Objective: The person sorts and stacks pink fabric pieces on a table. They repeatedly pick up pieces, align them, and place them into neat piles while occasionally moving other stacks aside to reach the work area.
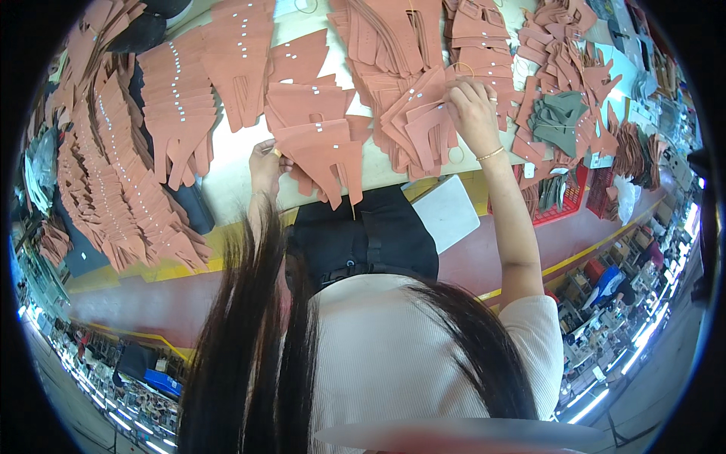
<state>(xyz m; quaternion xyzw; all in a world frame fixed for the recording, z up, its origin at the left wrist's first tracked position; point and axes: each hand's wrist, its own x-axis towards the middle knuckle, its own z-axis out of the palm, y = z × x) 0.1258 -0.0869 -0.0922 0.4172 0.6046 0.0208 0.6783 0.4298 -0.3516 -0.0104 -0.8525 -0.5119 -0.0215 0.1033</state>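
Note:
My left hand is closed at the left edge of a salmon-coloured flat cut piece, its thumb and fingers by the border. That piece has two pointed legs and small white labels, and lies over similar pieces at the table's near edge. Farther right, my right hand reaches over a fanned pile, fingers bent and pinched at the upper corner of another salmon cut piece. The exact grip is partly hidden behind the fingers. A thin yellow loop shows just above this hand.
Overlapping rows of salmon pieces cover the pale table on the left. Dark green pieces lie on a pile at right. Below the right edge stands a red crate. A white board is near my lap.

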